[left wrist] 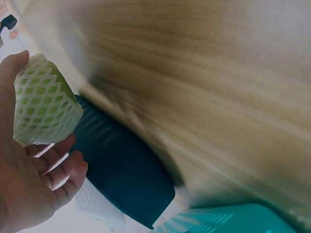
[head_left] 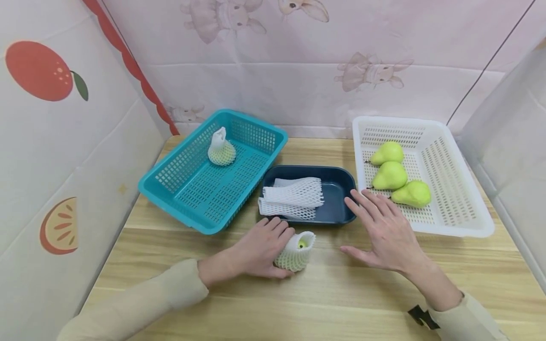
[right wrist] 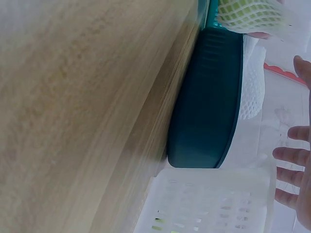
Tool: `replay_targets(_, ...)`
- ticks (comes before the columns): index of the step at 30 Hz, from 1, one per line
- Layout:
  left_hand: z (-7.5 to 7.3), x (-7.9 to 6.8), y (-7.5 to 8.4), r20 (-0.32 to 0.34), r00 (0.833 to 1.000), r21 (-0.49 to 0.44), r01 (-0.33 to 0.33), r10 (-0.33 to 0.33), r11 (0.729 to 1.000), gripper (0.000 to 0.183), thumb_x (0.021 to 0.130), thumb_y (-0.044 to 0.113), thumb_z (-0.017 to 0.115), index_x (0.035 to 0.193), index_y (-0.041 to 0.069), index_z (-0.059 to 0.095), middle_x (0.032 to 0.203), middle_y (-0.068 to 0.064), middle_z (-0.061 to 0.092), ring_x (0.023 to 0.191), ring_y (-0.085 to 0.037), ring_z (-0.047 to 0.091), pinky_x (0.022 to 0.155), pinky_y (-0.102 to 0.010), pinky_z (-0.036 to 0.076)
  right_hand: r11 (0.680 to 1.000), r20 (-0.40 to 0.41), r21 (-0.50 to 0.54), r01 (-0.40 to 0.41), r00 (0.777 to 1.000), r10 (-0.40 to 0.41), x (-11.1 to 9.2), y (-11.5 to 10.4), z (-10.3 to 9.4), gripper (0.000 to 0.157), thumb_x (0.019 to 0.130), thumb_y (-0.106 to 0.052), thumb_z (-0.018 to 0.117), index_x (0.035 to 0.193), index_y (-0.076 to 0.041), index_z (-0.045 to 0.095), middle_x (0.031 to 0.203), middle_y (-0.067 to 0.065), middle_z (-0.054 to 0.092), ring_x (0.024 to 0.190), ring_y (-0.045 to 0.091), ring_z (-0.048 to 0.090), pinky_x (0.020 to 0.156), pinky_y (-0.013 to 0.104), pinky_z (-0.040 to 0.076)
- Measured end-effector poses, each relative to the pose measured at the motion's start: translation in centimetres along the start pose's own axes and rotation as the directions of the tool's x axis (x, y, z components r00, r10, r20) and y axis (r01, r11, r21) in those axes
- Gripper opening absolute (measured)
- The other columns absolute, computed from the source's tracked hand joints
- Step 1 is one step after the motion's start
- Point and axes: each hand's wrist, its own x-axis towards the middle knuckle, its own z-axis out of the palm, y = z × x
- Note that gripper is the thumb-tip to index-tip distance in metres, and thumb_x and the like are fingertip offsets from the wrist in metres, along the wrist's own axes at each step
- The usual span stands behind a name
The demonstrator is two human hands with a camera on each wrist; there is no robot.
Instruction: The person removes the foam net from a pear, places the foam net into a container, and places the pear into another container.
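3 bare pears (head_left: 389, 175) counted, 2 net-wrapped pears (head_left: 294, 258) seen, at least 2 loose foam nets (head_left: 294, 194) piled, exact number hidden, 1 teal basket (head_left: 200, 192) and 1 white basket (head_left: 448, 177) shown, 1 dark tray (head_left: 337, 203), 1 left hand (head_left: 265, 248) and 1 right hand (head_left: 388, 237)

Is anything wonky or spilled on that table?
Nothing looks spilled or broken. The teal basket sits askew: it slants while the dark tray beside it lies straight across. The net around the pear in the left hand gapes open at the top, so the pear peeks out.
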Motion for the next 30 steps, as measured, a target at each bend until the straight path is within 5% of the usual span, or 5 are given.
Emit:
replay_targets(8,0.9,0.1,0.2,0.065,0.998,-0.017,0.005,-0.004,1.000,0.085,0.085,0.079,0.065,0.138,0.014,0.056,0.123,-0.002,0.066,0.109,-0.019,0.059,0.088,-0.035,0.055,1.000,-0.023,0.011,0.006,1.000,-0.006,-0.1,0.0,0.2,0.104,0.092,-0.088,0.034,0.152,-0.006,0.054,0.155,0.019,0.057,0.141,0.042,0.053,0.116,0.058,0.039)
replay_targets(30,1.0,0.2,0.2,0.087,0.996,-0.084,0.032,-0.025,0.996,0.085,0.083,0.076,0.071,0.140,0.015,0.055,0.125,-0.001,0.069,0.110,-0.019,0.060,0.092,-0.036,0.055,1.000,-0.023,0.013,0.023,0.999,-0.022,-0.4,-0.2,0.6,0.103,0.093,-0.089,0.032,0.149,-0.006,0.057,0.154,0.018,0.057,0.138,0.041,0.054,0.114,0.056,0.041)
